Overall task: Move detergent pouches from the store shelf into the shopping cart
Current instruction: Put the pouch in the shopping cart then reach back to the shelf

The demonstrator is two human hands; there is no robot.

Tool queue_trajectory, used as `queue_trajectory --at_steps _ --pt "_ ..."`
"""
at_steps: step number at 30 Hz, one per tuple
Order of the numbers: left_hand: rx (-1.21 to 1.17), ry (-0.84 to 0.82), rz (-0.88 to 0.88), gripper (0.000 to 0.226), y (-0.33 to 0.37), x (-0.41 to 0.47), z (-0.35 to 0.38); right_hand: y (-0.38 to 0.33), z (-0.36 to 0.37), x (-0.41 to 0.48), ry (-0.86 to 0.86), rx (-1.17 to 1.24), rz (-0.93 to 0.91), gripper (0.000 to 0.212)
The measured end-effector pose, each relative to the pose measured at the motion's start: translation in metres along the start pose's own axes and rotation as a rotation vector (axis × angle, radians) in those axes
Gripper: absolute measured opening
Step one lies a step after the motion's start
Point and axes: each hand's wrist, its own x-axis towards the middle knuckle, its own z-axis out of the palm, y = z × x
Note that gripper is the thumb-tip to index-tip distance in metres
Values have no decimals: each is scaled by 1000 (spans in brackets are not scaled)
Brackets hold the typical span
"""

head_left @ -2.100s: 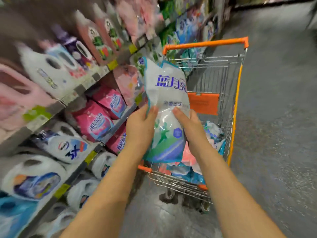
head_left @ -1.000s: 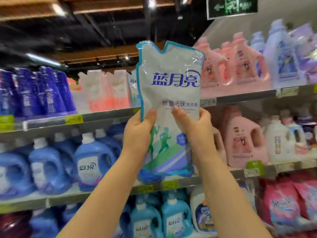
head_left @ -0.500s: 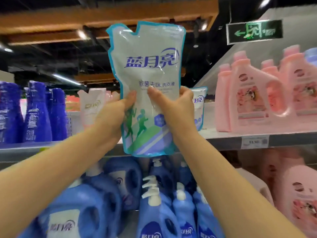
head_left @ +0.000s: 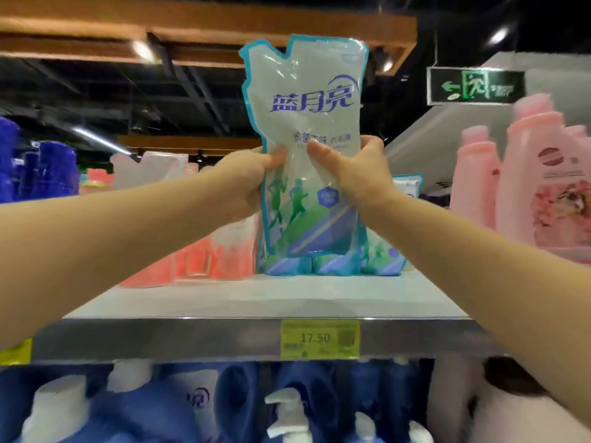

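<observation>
I hold a white and teal detergent pouch (head_left: 307, 123) upright at arm's length, just above and in front of the top shelf (head_left: 262, 302). My left hand (head_left: 246, 180) grips its left edge, thumb on the front. My right hand (head_left: 361, 174) grips the right edge the same way. Behind the held pouch, more pouches of the same kind (head_left: 380, 260) stand in a row on the shelf, mostly hidden by it. The shopping cart is out of view.
Coral-pink pouches (head_left: 198, 260) stand left of the teal row. Large pink bottles (head_left: 543, 183) fill the shelf's right end, dark blue bottles (head_left: 38, 171) the far left. Blue pump bottles (head_left: 287, 410) sit on the shelf below. A yellow price tag (head_left: 319, 339) marks the shelf edge.
The view swung from the cart up to the shelves, with the pouch held in both hands throughout. In the last half second the pouch has come closer to the top shelf's pouch row.
</observation>
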Motion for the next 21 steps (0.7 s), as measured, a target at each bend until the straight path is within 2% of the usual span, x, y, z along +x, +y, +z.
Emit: queue_trajectory --at_steps 3,6,7,10,11,14,16,19,21 --pt "31 -40 -30 17 -13 21 -1 16 1 21 -38 -81 46 82" --pt "101 20 -86 14 -42 34 0 37 -5 23 -69 -208 94 84" --pt "132 23 -107 16 -54 36 2 44 -9 23 -82 -225 115 80" --pt "214 7 -151 26 -86 41 10 57 -23 22 -104 -246 132 47" --pt "200 0 -155 25 -92 40 14 59 -27 25 -99 -262 125 46" --pt "115 -47 -181 24 -98 45 25 56 -38 34 -84 -332 151 73" --pt "115 -75 -212 32 -95 42 31 52 -49 36 -122 -376 196 80" --pt "291 -110 -264 44 -87 25 33 46 -68 26 -243 -410 292 83" --pt "447 -118 -318 66 -88 9 28 48 -79 13 -369 -505 377 95"
